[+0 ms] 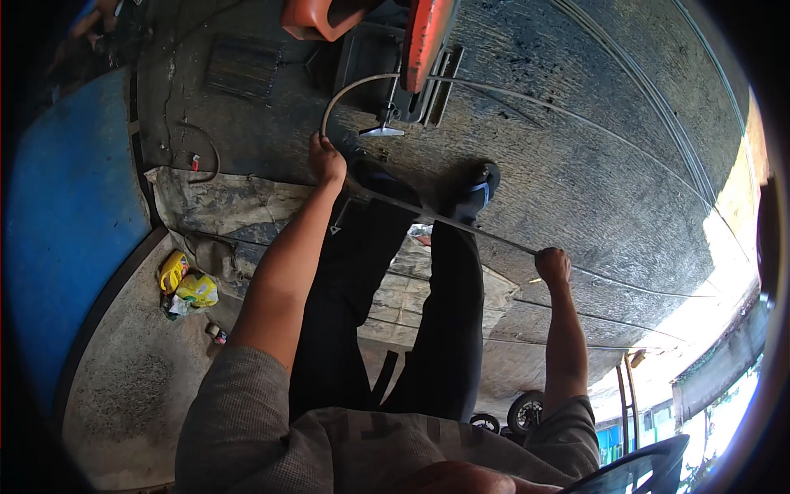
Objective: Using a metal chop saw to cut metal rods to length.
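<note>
My left hand (327, 160) is closed around a long thin metal rod (485, 234) where it curves into a wide bend. Past that bend, the upper length runs behind the red arm of an orange-red machine (424, 45) and on toward the right. Farther right, my right hand (553, 267) grips the lower straight length, which crosses in front of my legs and extends beyond the fist. Just beyond my left hand, a silver T-shaped handle (381, 131) sticks out of the machine's base.
More long thin rods (650, 90) lie across the rough floor at right. A worn sheet (230, 202) is spread near my feet. Yellow bags (197, 290) lie at left, near a blue panel (74, 214). A dark slatted piece (243, 67) lies farther off; a wheel (525, 410) stands lower right.
</note>
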Available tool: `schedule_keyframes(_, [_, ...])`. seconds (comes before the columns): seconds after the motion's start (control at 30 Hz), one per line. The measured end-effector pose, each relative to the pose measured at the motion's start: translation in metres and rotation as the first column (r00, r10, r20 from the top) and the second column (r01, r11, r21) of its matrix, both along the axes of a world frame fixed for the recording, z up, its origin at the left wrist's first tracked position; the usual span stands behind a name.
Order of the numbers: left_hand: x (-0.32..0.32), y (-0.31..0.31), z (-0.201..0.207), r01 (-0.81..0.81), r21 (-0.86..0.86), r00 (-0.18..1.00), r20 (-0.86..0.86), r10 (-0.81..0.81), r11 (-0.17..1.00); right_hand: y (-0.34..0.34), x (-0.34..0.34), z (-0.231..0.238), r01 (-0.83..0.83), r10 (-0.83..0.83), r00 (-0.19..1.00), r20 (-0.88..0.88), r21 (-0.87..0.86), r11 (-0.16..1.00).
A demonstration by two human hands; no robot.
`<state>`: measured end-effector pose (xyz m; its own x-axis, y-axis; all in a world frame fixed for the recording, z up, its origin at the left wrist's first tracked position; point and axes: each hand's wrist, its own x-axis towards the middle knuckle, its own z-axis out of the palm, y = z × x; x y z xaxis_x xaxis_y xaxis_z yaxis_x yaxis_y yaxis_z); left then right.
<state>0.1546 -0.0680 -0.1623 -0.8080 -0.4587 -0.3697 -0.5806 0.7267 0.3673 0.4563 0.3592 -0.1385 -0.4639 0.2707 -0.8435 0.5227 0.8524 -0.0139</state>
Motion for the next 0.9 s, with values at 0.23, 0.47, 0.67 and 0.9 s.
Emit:
schedule_keyframes(0.23, [-0.025,-0.025,-0.036,0.136,0.087,0.979,-0.164,-0.121,0.987,-0.027,-0.010,-0.013,0.013,-0.011,0.999,-0.032,0.054,0.998])
schedule_keyframes(0.47, [-0.059,-0.066,-0.062,0.127,0.163,0.987,-0.115,-0.109,0.978,-0.074,-0.034,-0.028,0.037,-0.035,0.999,-0.035,0.058,0.998])
schedule_keyframes(0.67, [-0.059,-0.112,-0.067,-0.064,0.350,0.972,-0.191,0.138,0.934,-0.108,-0.047,-0.031,0.061,-0.051,0.984,-0.172,0.055,0.997])
schedule_keyframes(0.9, [-0.086,-0.085,-0.081,-0.172,0.650,0.912,-0.179,0.369,0.740,-0.107,-0.056,-0.072,0.079,-0.061,0.974,-0.219,0.075,0.994])
